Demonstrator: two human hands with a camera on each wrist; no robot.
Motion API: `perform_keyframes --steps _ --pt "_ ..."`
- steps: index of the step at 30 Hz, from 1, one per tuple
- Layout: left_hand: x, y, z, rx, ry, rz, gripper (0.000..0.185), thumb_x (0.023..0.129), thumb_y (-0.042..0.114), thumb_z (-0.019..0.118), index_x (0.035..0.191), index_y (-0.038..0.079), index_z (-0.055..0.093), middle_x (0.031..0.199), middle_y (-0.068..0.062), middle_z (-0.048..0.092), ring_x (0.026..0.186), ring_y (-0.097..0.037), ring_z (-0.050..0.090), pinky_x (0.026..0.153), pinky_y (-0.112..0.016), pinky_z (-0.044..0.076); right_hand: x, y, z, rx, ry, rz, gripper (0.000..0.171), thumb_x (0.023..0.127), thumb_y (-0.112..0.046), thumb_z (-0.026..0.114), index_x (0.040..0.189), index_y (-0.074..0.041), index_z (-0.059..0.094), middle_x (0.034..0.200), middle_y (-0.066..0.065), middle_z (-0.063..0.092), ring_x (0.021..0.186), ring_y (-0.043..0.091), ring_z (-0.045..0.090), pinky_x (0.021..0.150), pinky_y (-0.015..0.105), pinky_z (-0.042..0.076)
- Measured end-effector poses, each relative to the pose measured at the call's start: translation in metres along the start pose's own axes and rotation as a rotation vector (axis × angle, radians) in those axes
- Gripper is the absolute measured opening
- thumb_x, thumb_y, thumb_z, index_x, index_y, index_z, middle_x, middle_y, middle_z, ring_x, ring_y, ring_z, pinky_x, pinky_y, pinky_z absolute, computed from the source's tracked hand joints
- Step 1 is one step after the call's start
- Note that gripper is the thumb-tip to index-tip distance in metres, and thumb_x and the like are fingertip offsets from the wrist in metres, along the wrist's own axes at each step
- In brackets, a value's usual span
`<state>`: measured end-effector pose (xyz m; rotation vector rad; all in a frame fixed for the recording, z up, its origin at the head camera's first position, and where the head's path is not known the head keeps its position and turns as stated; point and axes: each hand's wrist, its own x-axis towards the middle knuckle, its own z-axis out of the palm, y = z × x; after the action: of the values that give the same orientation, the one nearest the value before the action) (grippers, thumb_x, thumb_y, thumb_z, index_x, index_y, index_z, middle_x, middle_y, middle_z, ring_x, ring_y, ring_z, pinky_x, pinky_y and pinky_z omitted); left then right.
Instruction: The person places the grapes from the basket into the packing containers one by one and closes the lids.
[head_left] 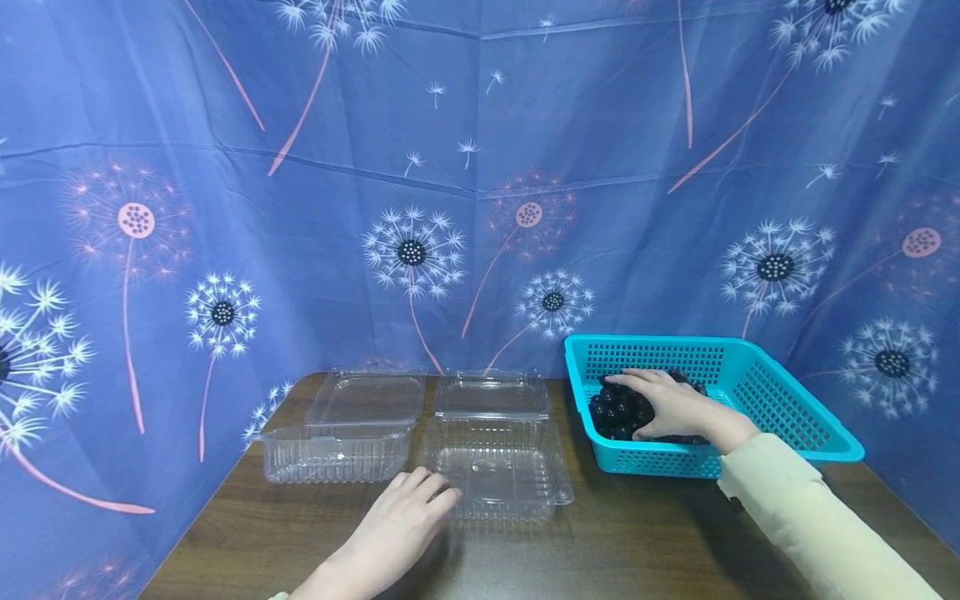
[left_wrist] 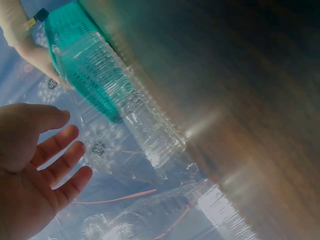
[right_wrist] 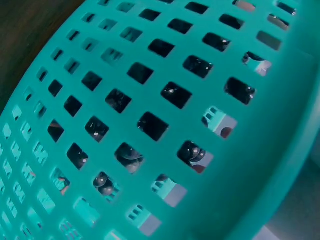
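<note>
My right hand (head_left: 678,408) reaches into a turquoise plastic basket (head_left: 787,450), thumb and fingers spread over a heap of black grapes (head_left: 617,412). Through the holes of the basket wall (right_wrist: 165,65) in the right wrist view, dark glossy grapes (right_wrist: 152,126) show; the hand is largely hidden there. My left hand (head_left: 405,517) hovers by the near left corner of a clear plastic clamshell box (head_left: 498,475), whose lid (head_left: 491,393) lies folded back. In the left wrist view the left hand (left_wrist: 37,165) has loosely bent fingers and an empty palm.
Left of that box stands a second clear clamshell box (head_left: 337,458), its lid (head_left: 367,396) tipped back too. Both boxes and the basket are on a brown wooden table (head_left: 600,542). A blue dandelion-print cloth (head_left: 480,183) hangs right behind them.
</note>
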<state>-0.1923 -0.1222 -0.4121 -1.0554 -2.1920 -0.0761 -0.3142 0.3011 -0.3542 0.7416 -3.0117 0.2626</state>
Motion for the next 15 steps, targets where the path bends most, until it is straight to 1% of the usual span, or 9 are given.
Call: perform_keyframes --steps 4,6,11,15 --pt "-0.002 -0.001 0.001 0.02 -0.029 0.001 0.036 0.069 0.013 0.076 0.101 0.02 0.063 0.093 0.009 0.059 0.083 -0.009 0.051 0.064 -0.022 0.04 0.003 -0.003 -0.001 -0.063 -0.006 -0.008 0.091 0.067 -0.026 0.084 0.145 -0.022 0.036 0.147 0.018 0.033 0.129 0.05 0.029 0.087 0.08 0.025" --pt "-0.002 -0.001 0.001 0.024 -0.053 -0.003 0.037 0.068 0.011 0.076 0.101 0.02 0.064 0.092 0.009 0.059 0.083 -0.009 0.051 0.064 -0.021 0.039 0.004 -0.004 -0.002 -0.09 -0.007 -0.014 0.091 0.067 -0.026 0.085 0.144 -0.022 0.037 0.146 0.018 0.035 0.129 0.049 0.031 0.086 0.081 0.023" --pt "-0.003 -0.001 0.002 0.03 -0.101 -0.008 0.035 0.069 0.009 0.074 0.101 0.021 0.065 0.091 0.009 0.06 0.081 -0.009 0.05 0.063 -0.021 0.038 0.006 0.002 0.002 -0.167 0.005 -0.04 0.092 0.065 -0.028 0.085 0.144 -0.024 0.037 0.144 0.015 0.04 0.125 0.045 0.038 0.084 0.077 0.03" --pt "-0.002 0.0 0.003 0.033 -0.117 0.006 0.034 0.069 0.009 0.073 0.1 0.021 0.066 0.09 0.01 0.059 0.078 -0.009 0.049 0.062 -0.02 0.036 0.008 0.007 0.006 -0.241 0.014 -0.08 0.095 0.064 -0.031 0.086 0.144 -0.027 0.036 0.144 0.013 0.04 0.125 0.041 0.041 0.083 0.071 0.036"
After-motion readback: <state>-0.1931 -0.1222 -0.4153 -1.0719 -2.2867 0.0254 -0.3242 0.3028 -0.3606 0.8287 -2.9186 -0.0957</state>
